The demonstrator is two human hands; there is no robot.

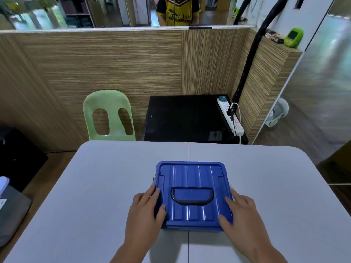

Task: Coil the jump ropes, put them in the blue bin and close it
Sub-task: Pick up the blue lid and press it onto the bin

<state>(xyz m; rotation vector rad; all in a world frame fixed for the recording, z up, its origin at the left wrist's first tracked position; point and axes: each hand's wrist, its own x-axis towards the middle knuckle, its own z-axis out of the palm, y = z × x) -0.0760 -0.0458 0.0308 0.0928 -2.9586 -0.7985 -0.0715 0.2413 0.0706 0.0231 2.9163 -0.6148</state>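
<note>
The blue bin sits on the grey table, a little in front of me, with its ribbed lid on and a black carry handle lying flat in the lid's recess. My left hand rests against the bin's left side, thumb on the lid's edge. My right hand presses on the right side, fingers over the lid's rim. No jump rope is visible; the bin's inside is hidden by the lid.
A green plastic chair stands behind the table's far edge. To its right is a black cabinet with a white power strip. Wood-panel partitions enclose the back and right. A person in a yellow shirt stands beyond.
</note>
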